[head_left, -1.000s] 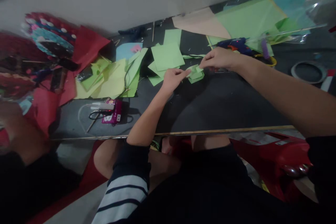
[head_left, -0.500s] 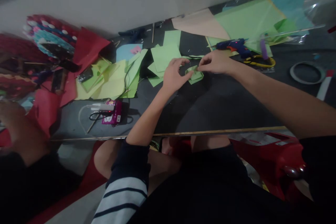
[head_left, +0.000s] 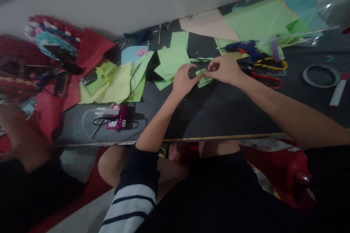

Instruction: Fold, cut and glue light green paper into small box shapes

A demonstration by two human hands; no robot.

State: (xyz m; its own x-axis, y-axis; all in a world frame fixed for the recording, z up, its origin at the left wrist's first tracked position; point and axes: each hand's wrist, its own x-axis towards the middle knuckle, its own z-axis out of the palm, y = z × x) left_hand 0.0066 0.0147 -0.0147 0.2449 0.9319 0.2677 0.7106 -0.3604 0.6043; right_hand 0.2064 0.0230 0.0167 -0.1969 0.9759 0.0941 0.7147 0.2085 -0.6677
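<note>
A small folded piece of light green paper [head_left: 204, 82] lies on the dark table between my two hands. My left hand [head_left: 183, 80] comes at it from the left, thumb pressed on its folds and the other fingers curved above. From the right, my right hand [head_left: 224, 69] pinches the paper's top edge with thumb and forefinger. The fingertips meet over the folds, so part of the paper is hidden. Just behind my left hand lies a stack of green paper squares [head_left: 173, 58].
A blue glue gun [head_left: 243, 46], yellow-handled pliers [head_left: 273, 64] and a red-handled tool [head_left: 269, 81] lie right of my hands. Farther right are a tape roll [head_left: 320, 76] and a marker [head_left: 338, 91]. A purple power adapter [head_left: 117, 116] sits front left. Another person's arm [head_left: 24, 134] is far left.
My right hand has shifted slightly, its thumb now closer to my left thumb over the paper. My right forearm has lowered, uncovering the red-handled tool. The folded paper stays in about the same spot.
</note>
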